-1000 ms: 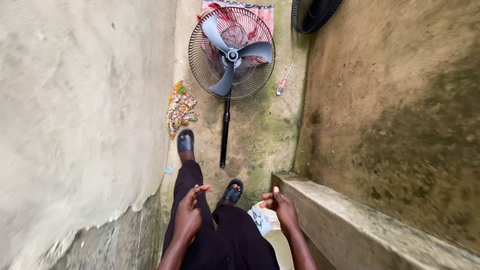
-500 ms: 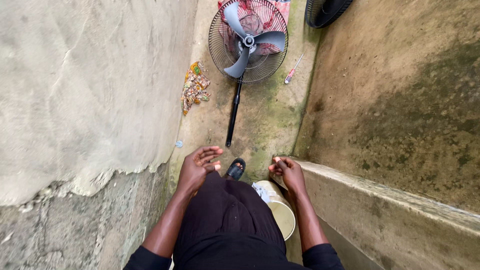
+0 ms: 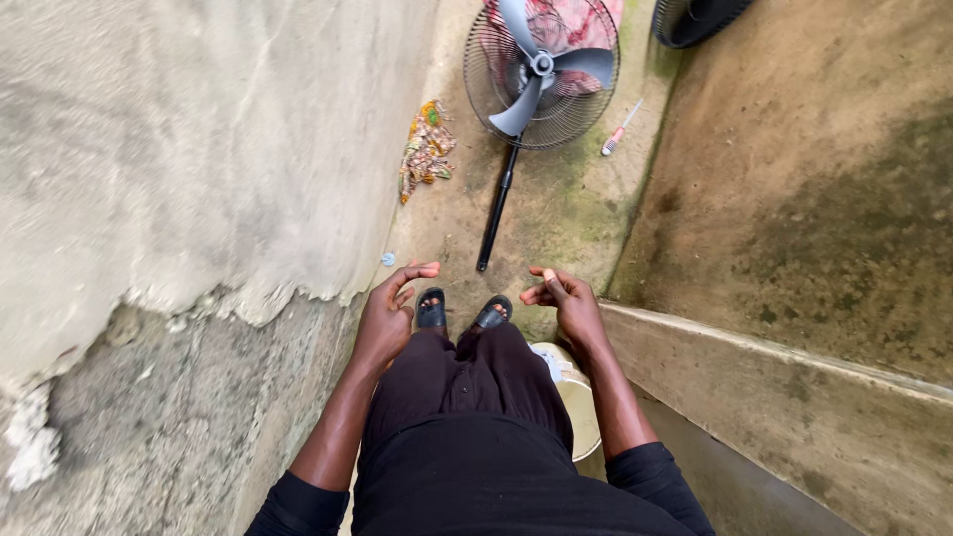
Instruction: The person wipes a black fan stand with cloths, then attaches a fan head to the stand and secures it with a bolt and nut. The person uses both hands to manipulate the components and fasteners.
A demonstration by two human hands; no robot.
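Concrete floor bears fan (image 3: 541, 74) — pole (image 3: 495, 213) lengthwise, head pointing away.

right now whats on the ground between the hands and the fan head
In the head view, only the fan's black pole lies on bare mossy concrete between the hands and the fan head.

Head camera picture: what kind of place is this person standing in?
Probably a narrow outdoor passage beside a house. Rough plaster walls close it in on both sides, the concrete floor has green moss, and a fan with its front cover off lies on the ground, a screwdriver beside it.
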